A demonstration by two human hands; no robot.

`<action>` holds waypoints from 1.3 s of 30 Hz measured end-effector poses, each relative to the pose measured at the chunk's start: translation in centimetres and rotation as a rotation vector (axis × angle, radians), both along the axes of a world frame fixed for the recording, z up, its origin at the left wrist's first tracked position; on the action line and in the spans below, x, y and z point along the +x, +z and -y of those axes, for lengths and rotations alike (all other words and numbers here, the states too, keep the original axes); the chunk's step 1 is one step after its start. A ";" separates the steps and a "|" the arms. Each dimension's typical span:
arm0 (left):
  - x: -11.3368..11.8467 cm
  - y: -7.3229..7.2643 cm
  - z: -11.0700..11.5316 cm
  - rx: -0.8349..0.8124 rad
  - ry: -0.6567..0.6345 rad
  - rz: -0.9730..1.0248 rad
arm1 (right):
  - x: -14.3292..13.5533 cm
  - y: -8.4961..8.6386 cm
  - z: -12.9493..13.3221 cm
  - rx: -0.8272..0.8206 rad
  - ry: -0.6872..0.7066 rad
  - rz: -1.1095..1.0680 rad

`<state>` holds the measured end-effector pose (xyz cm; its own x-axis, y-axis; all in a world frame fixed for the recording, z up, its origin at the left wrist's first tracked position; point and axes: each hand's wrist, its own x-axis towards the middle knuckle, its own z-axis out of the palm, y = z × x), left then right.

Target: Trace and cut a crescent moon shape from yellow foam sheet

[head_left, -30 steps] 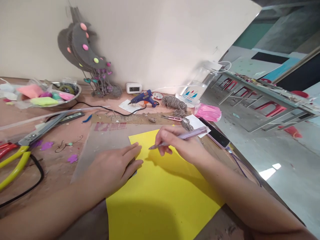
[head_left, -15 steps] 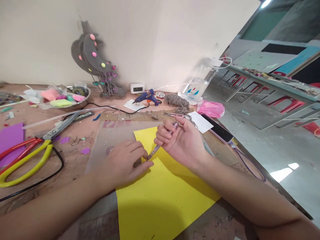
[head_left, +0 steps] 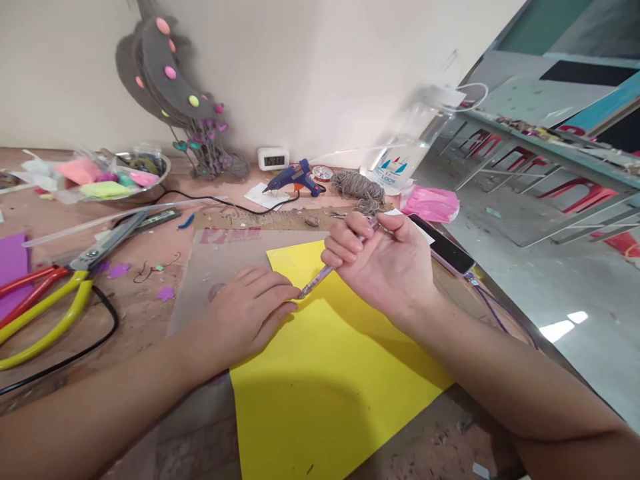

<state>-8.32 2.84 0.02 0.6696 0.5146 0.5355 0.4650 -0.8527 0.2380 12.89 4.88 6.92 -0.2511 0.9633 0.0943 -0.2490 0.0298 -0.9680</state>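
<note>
A sheet of yellow paper (head_left: 340, 380) lies at a slant in front of me. Over its upper part my right hand (head_left: 383, 257), palm turned up, has its fingers curled round a slim, clear pen (head_left: 318, 281). The pen slopes down to the left. At its lower end, the thumb and forefinger of my left hand (head_left: 255, 310) are pinched together; they hide the very tip. The left hand rests over the paper's left edge and a translucent sheet (head_left: 200, 293) beneath it.
To the left are large scissors (head_left: 85, 267), purple foam (head_left: 13, 273) and a bowl of coloured clay (head_left: 145, 193). A blue glue gun (head_left: 297, 180), grey yarn (head_left: 357, 191) and a plastic jug (head_left: 413, 143) stand along the back. A phone (head_left: 443, 247) lies at the right.
My left thumb and forefinger have closed together at the pen's lower end. The right hand appears slightly further right, still gripping the pen. The whole view has shifted a little.
</note>
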 end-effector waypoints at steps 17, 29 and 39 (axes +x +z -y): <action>0.0 -0.1 -0.1 0.006 -0.004 0.007 | -0.1 -0.2 0.0 -0.021 -0.009 0.066; 0.1 0.1 0.0 0.013 -0.001 0.000 | 0.0 -0.3 0.1 -0.074 -0.034 -0.017; 0.1 0.1 -0.1 0.035 -0.012 0.009 | 0.0 -0.4 0.0 0.024 0.013 0.055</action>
<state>-8.17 2.96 0.09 0.6709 0.4875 0.5588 0.4529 -0.8660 0.2118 12.93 4.93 6.52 -0.2688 0.9577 0.1031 -0.1956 0.0506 -0.9794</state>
